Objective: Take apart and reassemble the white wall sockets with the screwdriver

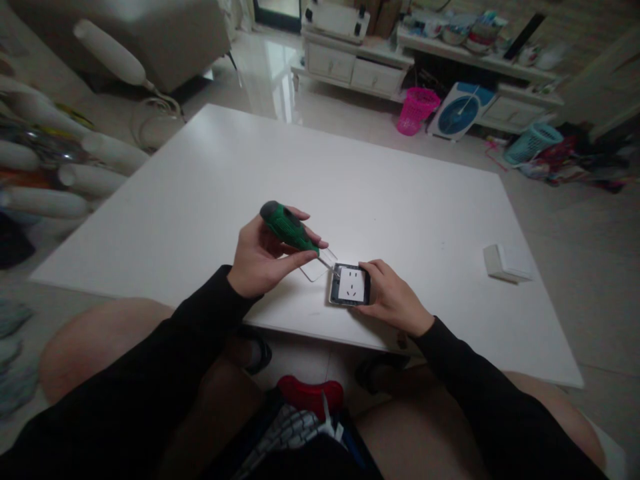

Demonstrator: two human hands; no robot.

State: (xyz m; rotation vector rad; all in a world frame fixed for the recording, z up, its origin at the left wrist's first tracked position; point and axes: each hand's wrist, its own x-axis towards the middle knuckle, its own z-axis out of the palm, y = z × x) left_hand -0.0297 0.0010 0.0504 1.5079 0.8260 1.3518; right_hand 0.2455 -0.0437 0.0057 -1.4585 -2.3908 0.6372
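My left hand (pixel 263 257) is closed around the green and black handle of a screwdriver (pixel 289 229). The tool slants down to the right, and its tip meets the left side of a wall socket (pixel 351 285) with a white face and dark surround. Gripping the socket by its right edge is my right hand (pixel 393 297), thumb below and fingers above. A thin frame, probably the socket's cover frame (pixel 313 275), lies on the table under my left hand, partly hidden by it.
A white box-shaped piece (pixel 507 263) stands near the right edge of the white table (pixel 350 187). Beyond the table are a pink basket (pixel 418 110), a blue and white fan (pixel 460 110) and a low cabinet (pixel 355 70). White rounded posts (pixel 105 153) crowd the left side.
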